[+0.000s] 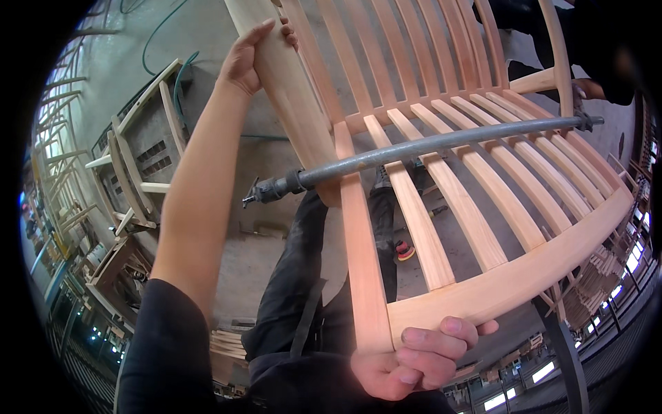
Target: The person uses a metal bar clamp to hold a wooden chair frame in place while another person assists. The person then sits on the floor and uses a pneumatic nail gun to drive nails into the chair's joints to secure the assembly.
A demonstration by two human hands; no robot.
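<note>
Left hand (254, 58) gripped the upper side post of the pale slatted wooden bench frame (441, 207), fingers wrapped around it. Right hand (414, 359) clasped the frame's near front corner. That frame was held up before the person, a long grey metal pipe clamp (420, 147) spanning its slats. Unfinished wooden chair frames (138, 159) stood on the concrete floor (124, 62) at left.

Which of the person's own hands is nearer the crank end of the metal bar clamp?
Left. The left hand grips the frame's side post above the clamp's crank end; the right hand holds the seat's front corner, farther below.
</note>
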